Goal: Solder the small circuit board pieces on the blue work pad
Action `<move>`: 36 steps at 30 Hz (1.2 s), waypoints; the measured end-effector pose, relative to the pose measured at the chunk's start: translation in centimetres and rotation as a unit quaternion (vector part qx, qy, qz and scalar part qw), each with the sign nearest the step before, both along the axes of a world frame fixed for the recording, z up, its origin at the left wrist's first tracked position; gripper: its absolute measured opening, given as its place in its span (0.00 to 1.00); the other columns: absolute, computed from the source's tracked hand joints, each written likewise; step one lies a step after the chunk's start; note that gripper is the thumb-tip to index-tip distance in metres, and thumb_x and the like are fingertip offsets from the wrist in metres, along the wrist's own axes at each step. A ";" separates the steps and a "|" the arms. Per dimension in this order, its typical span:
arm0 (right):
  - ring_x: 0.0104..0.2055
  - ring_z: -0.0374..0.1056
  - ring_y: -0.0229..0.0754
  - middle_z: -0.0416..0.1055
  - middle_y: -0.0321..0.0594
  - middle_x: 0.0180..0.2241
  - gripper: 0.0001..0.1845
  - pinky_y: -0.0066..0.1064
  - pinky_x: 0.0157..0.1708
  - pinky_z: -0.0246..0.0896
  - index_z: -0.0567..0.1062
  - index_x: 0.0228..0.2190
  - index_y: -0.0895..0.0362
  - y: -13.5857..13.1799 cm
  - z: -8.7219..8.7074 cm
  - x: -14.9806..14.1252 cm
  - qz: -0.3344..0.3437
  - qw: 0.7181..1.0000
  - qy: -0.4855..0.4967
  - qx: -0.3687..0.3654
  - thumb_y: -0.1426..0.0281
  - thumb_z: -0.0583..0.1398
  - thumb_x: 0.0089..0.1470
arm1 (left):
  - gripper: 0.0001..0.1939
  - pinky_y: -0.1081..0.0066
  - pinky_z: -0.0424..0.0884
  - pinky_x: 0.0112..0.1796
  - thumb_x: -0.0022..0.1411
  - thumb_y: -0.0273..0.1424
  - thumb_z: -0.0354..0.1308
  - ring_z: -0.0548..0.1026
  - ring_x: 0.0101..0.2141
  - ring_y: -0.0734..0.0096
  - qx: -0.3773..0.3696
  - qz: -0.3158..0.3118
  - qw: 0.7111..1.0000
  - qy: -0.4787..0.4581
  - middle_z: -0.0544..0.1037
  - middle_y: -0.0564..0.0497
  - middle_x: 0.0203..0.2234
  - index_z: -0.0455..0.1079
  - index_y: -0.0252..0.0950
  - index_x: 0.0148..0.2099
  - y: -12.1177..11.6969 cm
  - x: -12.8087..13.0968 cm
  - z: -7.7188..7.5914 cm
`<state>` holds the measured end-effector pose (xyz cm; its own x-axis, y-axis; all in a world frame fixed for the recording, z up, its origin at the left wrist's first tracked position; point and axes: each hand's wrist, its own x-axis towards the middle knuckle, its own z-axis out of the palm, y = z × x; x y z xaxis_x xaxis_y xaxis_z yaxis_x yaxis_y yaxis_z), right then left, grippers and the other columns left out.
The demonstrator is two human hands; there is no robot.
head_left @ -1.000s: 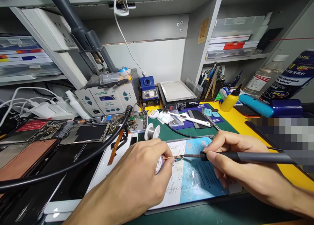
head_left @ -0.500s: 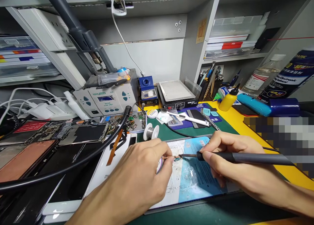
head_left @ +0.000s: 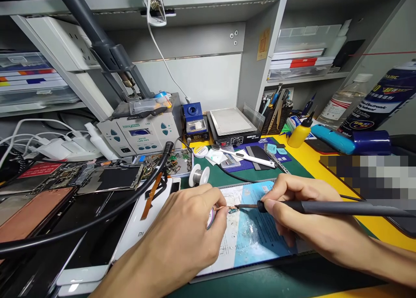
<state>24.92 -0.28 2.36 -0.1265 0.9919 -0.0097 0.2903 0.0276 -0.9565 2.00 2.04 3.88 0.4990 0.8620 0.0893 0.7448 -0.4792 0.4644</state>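
1. The left hand (head_left: 191, 228) had its thumb and forefinger pinched together on a thin strip of copper braid (head_left: 222, 208); a small round spool (head_left: 210, 218) showed beside those fingertips, mostly hidden by the hand.
2. The right hand (head_left: 320, 234) gripped a dark soldering iron (head_left: 338, 207) like a pen, fingers closed around the front of its handle, its slim tip aimed leftward.
3. Between the two hands, a small circuit board (head_left: 232, 211) lay on a blue-and-white printed sheet (head_left: 256, 237). The braid reached its left side and the iron's tip reached its right end; whether the tip actually touched metal could not be told.
4. The sheet rested on a green work mat (head_left: 260, 280).
5. Beyond the left hand stood a reel of solder wire (head_left: 199, 175), near a white phone panel (head_left: 138, 220) marked "MI".
6. Farther back were a hot-air station (head_left: 143, 133), a blue iron holder (head_left: 192, 111) and a flat heating plate (head_left: 232, 121).
7. A yellow dropper bottle (head_left: 299, 135) stood beyond the right hand.
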 end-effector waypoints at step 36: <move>0.13 0.61 0.32 0.66 0.28 0.13 0.11 0.21 0.14 0.56 0.67 0.22 0.54 0.2 0.3 -0.4 -0.022 0.999 0.022 -0.012 0.72 0.64 0.51 | 0.09 0.69 0.62 0.31 0.67 0.31 0.52 0.72 0.30 0.70 0.023 0.011 0.999 -0.021 0.76 0.57 0.31 0.71 0.43 0.35 -0.1 0.2 -0.3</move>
<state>24.50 -0.08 2.69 -0.0826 0.9961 -0.0297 0.2492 -0.0082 -0.9684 2.24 1.98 3.62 0.4754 0.8669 0.1497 0.7351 -0.4849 0.4739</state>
